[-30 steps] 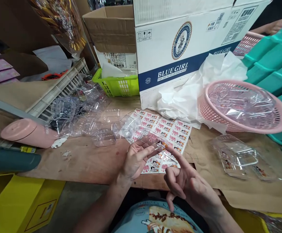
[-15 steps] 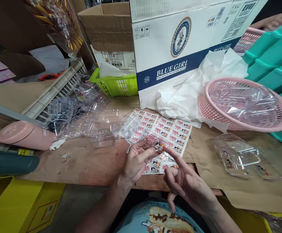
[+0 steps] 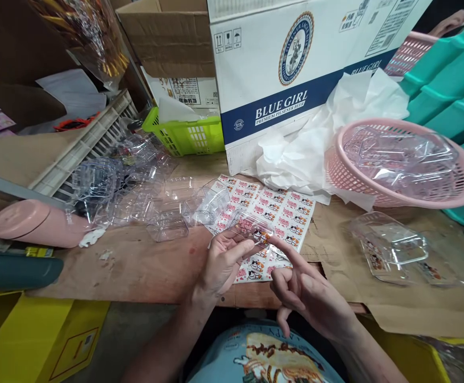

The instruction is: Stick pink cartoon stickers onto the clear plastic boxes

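My left hand pinches a small clear plastic box between thumb and fingers, over the middle of the workbench. On the box's face sits a sticker with red lettering and two cartoon cats. The stretched index finger of my right hand touches the right end of that face, by the orange cat. Its other fingers are loosely bent, apart, and grip nothing. Beneath the box lie sheets of matching cat stickers, partly covered by my hands. Several unmarked clear boxes lie to the left.
At right, stickered clear boxes lie on brown cardboard, below a pink basket of clear plastic pieces. A white beer carton, crumpled white paper and a green basket stand behind. A pink bottle lies left.
My head view has shifted slightly. Both hands keep nearly the same pose, with the left still holding the box and the right index finger still at its right end.
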### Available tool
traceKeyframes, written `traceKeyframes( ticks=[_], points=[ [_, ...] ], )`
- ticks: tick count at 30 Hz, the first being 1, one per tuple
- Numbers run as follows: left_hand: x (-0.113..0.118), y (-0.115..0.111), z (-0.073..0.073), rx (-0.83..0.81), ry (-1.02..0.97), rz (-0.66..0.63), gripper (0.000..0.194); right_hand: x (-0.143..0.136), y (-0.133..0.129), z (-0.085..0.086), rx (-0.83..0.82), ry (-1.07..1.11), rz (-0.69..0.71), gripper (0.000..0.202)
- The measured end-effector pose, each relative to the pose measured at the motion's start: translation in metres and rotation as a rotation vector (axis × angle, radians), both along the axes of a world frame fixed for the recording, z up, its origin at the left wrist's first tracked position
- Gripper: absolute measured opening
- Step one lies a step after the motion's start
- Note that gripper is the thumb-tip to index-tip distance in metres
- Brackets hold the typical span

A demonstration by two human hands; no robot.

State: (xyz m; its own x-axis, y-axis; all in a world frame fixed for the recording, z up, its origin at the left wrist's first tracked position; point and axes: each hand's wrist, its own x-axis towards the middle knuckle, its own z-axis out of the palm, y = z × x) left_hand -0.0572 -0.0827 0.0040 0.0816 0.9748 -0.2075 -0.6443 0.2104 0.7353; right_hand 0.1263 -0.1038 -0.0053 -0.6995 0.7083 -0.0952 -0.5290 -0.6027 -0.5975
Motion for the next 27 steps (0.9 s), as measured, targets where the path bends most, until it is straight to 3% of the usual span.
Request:
traceKeyframes(
  ticks=[9,12,14,16,18,21,24,27],
  points=[
    [-0.002,-0.003,0.000,-0.012,-0.044,0.034,0.010,-0.006,0.002,0.007,0.098,-0.111,-0.046,0.075],
    [0.003,-0.002,-0.002,-0.016,-0.026,0.113,0.012,-0.004,0.001,0.008,0.210,-0.293,-0.058,0.072],
    [0.006,-0.001,-0.004,-0.011,-0.005,0.176,0.010,-0.003,-0.002,0.005,0.435,-0.635,-0.164,0.069],
    [0.009,0.000,-0.006,-0.009,0.003,0.228,0.008,-0.005,-0.004,0.001,0.798,-1.064,-0.397,0.071],
    [0.011,0.000,-0.007,-0.010,0.011,0.238,0.009,-0.010,-0.006,-0.002,1.182,-1.355,-0.577,0.075],
    [0.015,-0.004,-0.004,-0.006,0.020,0.205,0.009,-0.015,-0.003,0.001,1.476,-1.535,-0.520,0.067],
    [0.025,-0.009,0.002,-0.010,0.021,0.140,0.007,-0.005,0.008,0.012,1.387,-1.529,-0.556,0.068],
    [0.043,-0.013,0.003,-0.006,0.076,-0.080,0.012,0.024,0.016,0.020,1.246,-1.293,-0.602,0.068]
  ],
)
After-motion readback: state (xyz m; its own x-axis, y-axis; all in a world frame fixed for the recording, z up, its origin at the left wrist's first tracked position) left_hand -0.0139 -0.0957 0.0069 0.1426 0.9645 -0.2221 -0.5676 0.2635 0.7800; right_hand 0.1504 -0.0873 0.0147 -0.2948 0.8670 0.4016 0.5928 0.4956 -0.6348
